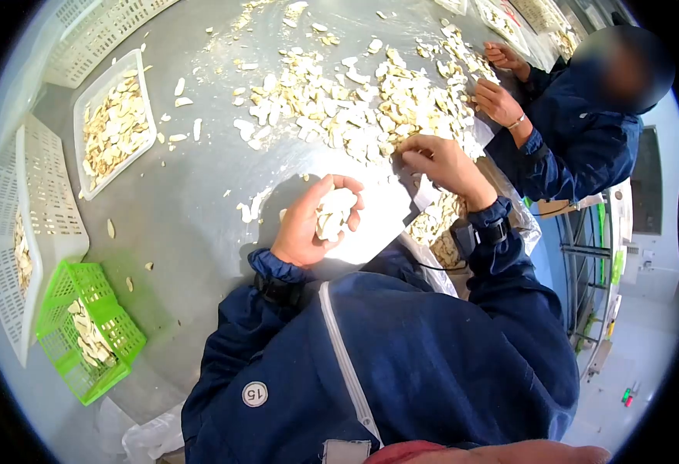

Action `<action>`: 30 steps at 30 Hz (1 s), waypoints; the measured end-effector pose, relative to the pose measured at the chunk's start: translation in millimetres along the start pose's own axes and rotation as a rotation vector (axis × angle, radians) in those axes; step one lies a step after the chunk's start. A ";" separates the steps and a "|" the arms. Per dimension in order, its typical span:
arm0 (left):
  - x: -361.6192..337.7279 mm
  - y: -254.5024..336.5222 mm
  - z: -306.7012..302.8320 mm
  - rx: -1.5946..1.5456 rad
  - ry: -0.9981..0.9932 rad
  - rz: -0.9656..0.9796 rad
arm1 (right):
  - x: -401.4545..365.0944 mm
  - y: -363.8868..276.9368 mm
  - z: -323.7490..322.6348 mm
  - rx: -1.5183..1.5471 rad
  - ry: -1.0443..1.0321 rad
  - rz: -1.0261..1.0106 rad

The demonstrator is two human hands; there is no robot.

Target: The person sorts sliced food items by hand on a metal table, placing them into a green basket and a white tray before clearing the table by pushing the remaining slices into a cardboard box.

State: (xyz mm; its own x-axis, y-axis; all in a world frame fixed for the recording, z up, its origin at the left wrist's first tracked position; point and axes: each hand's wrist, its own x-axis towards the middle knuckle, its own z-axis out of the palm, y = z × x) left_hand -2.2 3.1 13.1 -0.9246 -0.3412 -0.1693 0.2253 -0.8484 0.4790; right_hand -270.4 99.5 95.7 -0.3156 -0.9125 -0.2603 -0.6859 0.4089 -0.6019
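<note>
Head view: looks only part-way along, judging by the amount of pale slices [413, 104], mushroom-like in look, lying loose on the metal table [200, 263]. Already in containers: a spread of them in the white tray [151, 120], a smaller lot in the green basket [127, 340], some more inside the white perforated basket [57, 205], and a good amount in the plastic bag [434, 280] at the near table edge, just below the right hand [449, 166]. Left outside: the broad heap ahead, reaching away to the right, plus stray pieces near the tray and the green basket.

Gathered up, apart from the heap: a handful of slices in the left hand [308, 224], cupped partly closed, with fingers and thumb curled round the load. Near the heap's close edge: the right hand, palm down, fingers loosely bent and partly open, tips at or just beside the slices; impossible to tell about anything pinched there. Farther right, beside the same heap: a co-worker's hands [498, 100]. Also impossible to judge: any difference between held, loose and contained slices
</note>
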 end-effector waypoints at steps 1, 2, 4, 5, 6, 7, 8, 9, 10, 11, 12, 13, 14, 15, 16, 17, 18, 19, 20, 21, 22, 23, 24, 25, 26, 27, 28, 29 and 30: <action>-0.1 -0.2 0.3 -0.014 -0.001 -0.005 | 0.3 -2.2 -4.7 -0.062 0.054 0.029; -0.6 0.2 1.5 -0.027 -0.001 -0.010 | 2.3 -3.8 -5.9 -0.071 0.078 -0.006; -0.9 1.0 3.3 -0.056 -0.003 -0.022 | 9.8 -8.6 -5.6 -0.087 0.126 -0.077; -0.9 1.0 3.9 -0.072 -0.004 -0.029 | 16.3 -13.9 -5.6 -0.177 0.119 -0.127; -0.8 1.4 4.0 -0.086 -0.004 -0.036 | 27.0 -15.0 -4.6 -0.220 0.158 -0.204; -1.0 1.9 3.7 -0.096 -0.016 -0.041 | 41.0 -14.8 -4.4 -0.265 0.196 -0.282; -1.4 2.8 2.9 -0.107 -0.028 -0.046 | 56.9 -15.2 -5.0 -0.309 0.234 -0.361; -1.6 3.4 2.5 -0.117 -0.041 -0.049 | 75.6 -17.7 -6.5 -0.321 0.252 -0.344; -0.9 1.5 1.1 -0.115 -0.041 -0.042 | 96.2 -18.4 -11.4 -0.332 0.271 -0.327; 0.2 -2.6 -1.7 -0.113 -0.042 -0.033 | 120.1 -10.2 -16.0 -0.392 0.315 -0.378; 0.8 -4.1 -3.1 -0.111 -0.042 -0.022 | 146.1 0.0 -19.1 -0.451 0.359 -0.430; 0.5 -2.8 -3.4 -0.127 -0.052 -0.042 | 168.1 6.9 -24.7 -0.529 0.344 -0.425; -0.2 -1.3 -4.0 -0.144 -0.061 -0.063 | 186.3 14.3 -27.1 -0.576 0.366 -0.419; -0.8 0.2 -4.5 -0.162 -0.070 -0.084 | 202.5 22.6 -28.0 -0.622 0.388 -0.412; -1.0 2.1 -4.3 -0.145 -0.075 -0.086 | 215.0 29.1 -28.1 -0.668 0.408 -0.405; -1.3 4.1 -3.2 -0.129 -0.079 -0.087 | 223.9 37.5 -28.9 -0.724 0.391 -0.423; -1.7 5.5 -2.2 -0.114 -0.083 -0.091 | 223.8 30.0 -27.4 -0.735 0.369 -0.366; -2.1 6.2 -1.7 -0.113 -0.076 -0.096 | 221.5 24.0 -26.3 -0.746 0.346 -0.307; -1.9 5.9 -1.8 -0.120 -0.083 -0.090 | 218.0 18.8 -25.9 -0.758 0.322 -0.248; -1.5 5.5 -1.9 -0.126 -0.090 -0.084 | 209.8 7.0 -25.7 -0.801 0.333 -0.240; -1.7 5.0 -2.2 -0.130 -0.097 -0.082 | 207.2 5.2 -24.1 -0.797 0.340 -0.259; -1.8 4.6 -2.5 -0.135 -0.092 -0.082 | 204.6 4.6 -23.3 -0.791 0.348 -0.276; -1.4 4.2 -2.5 -0.137 -0.089 -0.082 | 199.3 0.3 -22.9 -0.785 0.357 -0.292; -1.2 3.9 -2.5 -0.139 -0.085 -0.081 | 193.5 -3.9 -22.8 -0.685 0.343 -0.304; -1.0 3.2 -2.5 -0.144 -0.074 -0.083 | 186.8 -7.8 -23.1 -0.585 0.328 -0.316; -0.7 2.5 -2.6 -0.148 -0.062 -0.084 | 176.4 -17.6 -23.0 -0.486 0.314 -0.329; -0.4 1.9 -2.4 -0.152 -0.051 -0.085 | 160.2 -29.5 -21.9 -0.414 0.246 -0.307; -0.2 1.5 -1.6 -0.066 -0.035 -0.056 | 138.1 -41.9 -19.4 -0.342 0.181 -0.282; -0.1 1.4 -1.1 0.021 -0.021 -0.028 | 118.2 -48.0 -14.1 -0.269 0.116 -0.255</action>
State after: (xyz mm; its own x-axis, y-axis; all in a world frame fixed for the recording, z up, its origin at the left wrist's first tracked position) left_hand -1.4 1.4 12.9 -0.9367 -0.3089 -0.1650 0.1932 -0.8487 0.4923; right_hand -284.1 -27.8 104.4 -0.1743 -0.9842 -0.0314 -0.8946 0.1716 -0.4127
